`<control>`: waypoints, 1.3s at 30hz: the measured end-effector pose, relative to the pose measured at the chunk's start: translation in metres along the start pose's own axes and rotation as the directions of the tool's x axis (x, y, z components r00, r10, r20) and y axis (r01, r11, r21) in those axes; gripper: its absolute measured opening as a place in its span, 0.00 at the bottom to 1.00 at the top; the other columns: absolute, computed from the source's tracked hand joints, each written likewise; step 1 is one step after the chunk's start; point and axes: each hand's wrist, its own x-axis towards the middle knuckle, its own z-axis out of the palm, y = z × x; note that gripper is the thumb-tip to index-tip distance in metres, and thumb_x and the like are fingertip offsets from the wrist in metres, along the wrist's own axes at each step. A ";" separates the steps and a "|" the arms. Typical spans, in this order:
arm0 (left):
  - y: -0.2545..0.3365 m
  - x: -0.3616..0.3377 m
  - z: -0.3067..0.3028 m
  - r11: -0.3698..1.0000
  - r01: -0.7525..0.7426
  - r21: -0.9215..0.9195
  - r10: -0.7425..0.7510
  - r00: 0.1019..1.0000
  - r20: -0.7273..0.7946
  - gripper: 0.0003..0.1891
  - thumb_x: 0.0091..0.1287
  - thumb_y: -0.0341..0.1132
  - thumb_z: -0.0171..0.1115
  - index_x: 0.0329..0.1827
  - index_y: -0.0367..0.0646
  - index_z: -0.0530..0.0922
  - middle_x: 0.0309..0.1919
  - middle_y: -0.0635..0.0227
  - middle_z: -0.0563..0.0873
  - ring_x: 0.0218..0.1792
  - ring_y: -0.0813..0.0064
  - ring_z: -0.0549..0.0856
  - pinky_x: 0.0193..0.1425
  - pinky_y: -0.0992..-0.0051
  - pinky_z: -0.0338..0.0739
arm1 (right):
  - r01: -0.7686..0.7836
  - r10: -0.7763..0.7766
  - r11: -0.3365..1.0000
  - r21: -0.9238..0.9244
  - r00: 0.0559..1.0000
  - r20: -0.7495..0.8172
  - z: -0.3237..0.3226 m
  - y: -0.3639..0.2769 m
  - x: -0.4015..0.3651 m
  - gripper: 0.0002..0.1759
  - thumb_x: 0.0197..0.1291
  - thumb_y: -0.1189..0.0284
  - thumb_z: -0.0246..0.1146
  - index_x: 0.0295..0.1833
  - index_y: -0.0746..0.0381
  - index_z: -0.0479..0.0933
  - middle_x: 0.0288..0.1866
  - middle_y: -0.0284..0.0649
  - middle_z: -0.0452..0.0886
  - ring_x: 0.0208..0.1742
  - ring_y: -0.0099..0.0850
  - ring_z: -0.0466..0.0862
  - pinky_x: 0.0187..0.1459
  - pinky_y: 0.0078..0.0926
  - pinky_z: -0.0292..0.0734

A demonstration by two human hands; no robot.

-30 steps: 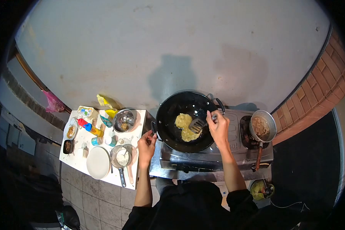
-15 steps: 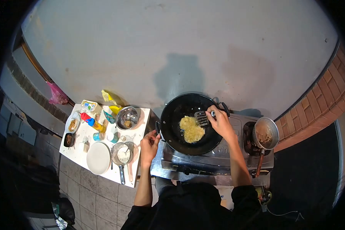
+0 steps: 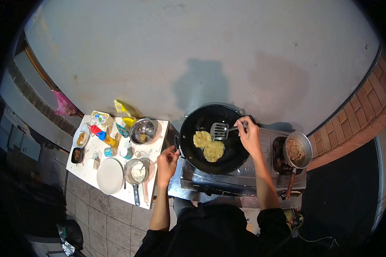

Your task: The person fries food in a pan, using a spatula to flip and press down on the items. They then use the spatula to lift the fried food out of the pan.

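Note:
A black wok [image 3: 236,156] sits on the stove. Two joined golden patties [image 3: 212,150] lie in it, left of its middle. My right hand [image 3: 249,136] is closed round the handle of a slotted spatula [image 3: 220,131]; the spatula's flat head is against the upper right side of the patties. At the wok's left side, my left hand [image 3: 167,165] pinches the lower end of the wok's loop handle [image 3: 176,142] with its fingertips.
A white table [image 3: 111,201] on the left bears a white plate [image 3: 110,176], a small saucepan [image 3: 137,171], a steel bowl [image 3: 143,131], sauce bottles [image 3: 108,139] and jars. A metal pan [image 3: 297,150] with food stands on the right burner. A wall [image 3: 244,51] rises behind.
The patties have slid left in the wok. My right hand has turned the spatula, and its head has shifted slightly left. My left hand stays at the wok handle.

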 end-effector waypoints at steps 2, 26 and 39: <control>0.000 0.000 0.000 1.000 0.004 0.001 -0.004 1.000 0.002 0.15 0.64 0.31 0.67 0.51 0.31 0.82 0.21 0.71 0.76 0.21 0.84 0.71 0.26 0.80 0.66 | 0.015 -0.016 0.998 -0.069 1.000 -0.007 -0.001 -0.015 -0.002 0.06 0.64 0.77 0.62 0.37 0.67 0.72 0.25 0.40 0.79 0.20 0.23 0.74 0.24 0.24 0.67; -0.017 0.000 0.009 0.999 -0.022 -0.047 0.019 0.998 -0.062 0.16 0.63 0.32 0.69 0.50 0.32 0.82 0.20 0.70 0.76 0.20 0.83 0.72 0.25 0.78 0.67 | -0.066 0.059 0.997 -0.046 0.988 -0.140 -0.013 -0.045 -0.083 0.03 0.64 0.80 0.60 0.41 0.69 0.77 0.32 0.41 0.83 0.24 0.23 0.78 0.27 0.22 0.71; -0.008 -0.005 0.013 0.998 -0.054 0.030 0.057 0.992 -0.116 0.17 0.62 0.35 0.70 0.48 0.31 0.82 0.19 0.69 0.76 0.20 0.81 0.73 0.25 0.77 0.68 | -0.111 0.110 0.979 0.170 0.994 0.017 -0.077 -0.025 -0.128 0.12 0.66 0.84 0.54 0.52 0.68 0.78 0.56 0.46 0.81 0.38 0.23 0.81 0.41 0.20 0.77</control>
